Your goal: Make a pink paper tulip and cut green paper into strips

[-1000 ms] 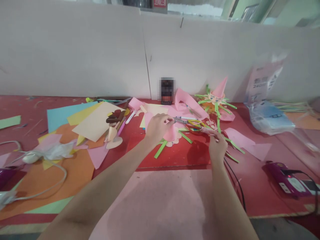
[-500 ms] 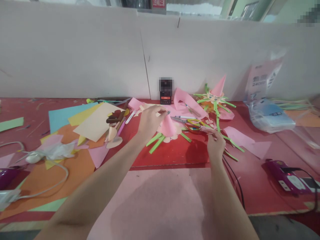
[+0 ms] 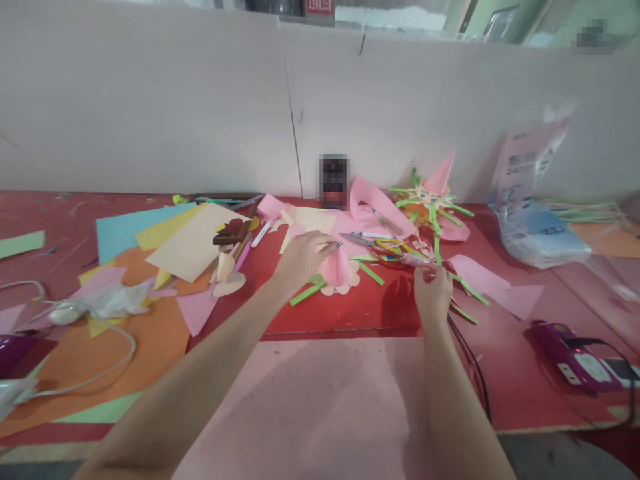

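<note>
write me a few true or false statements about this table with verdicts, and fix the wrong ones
1. The left hand is at the tip of a pink cone. True.
2. A second pink cone is to the right of the phone. True.
3. The phone lies flat. False: it stands upright by the wall.
4. The scissors have their blades pointing left. True.
5. The blue sheet is right of the phone. False: it is to the left of it.

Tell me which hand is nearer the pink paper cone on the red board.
Left. The left hand is right at the pink paper cone, fingertips at its tip; the right hand is off to the cone's right, apart from it.
</note>
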Demonstrator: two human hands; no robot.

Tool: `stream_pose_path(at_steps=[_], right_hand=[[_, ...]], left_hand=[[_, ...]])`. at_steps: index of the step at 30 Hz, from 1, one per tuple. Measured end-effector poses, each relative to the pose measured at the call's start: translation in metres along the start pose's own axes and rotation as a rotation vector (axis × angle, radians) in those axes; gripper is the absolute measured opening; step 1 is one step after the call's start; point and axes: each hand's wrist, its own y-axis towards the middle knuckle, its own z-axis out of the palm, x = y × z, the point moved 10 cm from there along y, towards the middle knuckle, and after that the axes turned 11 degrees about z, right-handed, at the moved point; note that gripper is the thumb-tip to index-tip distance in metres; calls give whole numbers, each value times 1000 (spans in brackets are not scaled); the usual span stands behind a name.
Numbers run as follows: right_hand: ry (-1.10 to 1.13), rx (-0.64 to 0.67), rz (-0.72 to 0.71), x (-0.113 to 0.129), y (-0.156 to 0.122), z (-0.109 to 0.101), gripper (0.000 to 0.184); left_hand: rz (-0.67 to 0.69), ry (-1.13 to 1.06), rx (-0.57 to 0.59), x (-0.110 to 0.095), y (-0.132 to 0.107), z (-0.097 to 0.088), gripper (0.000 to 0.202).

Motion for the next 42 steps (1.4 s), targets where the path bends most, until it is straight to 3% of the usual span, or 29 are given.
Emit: stream_pose_path(at_steps=[5,10,14,21,28,34,38,40,42], right_hand=[[-164,-147,-9,-3,3,-17,29],[-251,27,169,-37,15,-2,40],[-239,113,204,-52,19,11,51],[-161,60,188,-50,23,7,42],[-140,2,280,-56,29,-11,43],[-274,28,236,-45,20,-11,44],[-346,23,219,-38,14,-10,46],[-316,-49,200,-32,14,-17,41],[-263,-113,137,-21,13,-21,32]], left_hand=[[-2,-1,-65,-4,0,-2,20],[-69,70,-66,-5,-1,2,19],[-133,168,-41,-3,-3,9,24],[-132,197,-7,-1,-4,11,28],[-145,191,48,-8,-12,12,33],[-150,10,101,-19,-23,17,36],[-88,-20,5,-1,-14,5,40],[-27,15,41,14,-5,13,38],[57,99,145,29,3,32,33]])
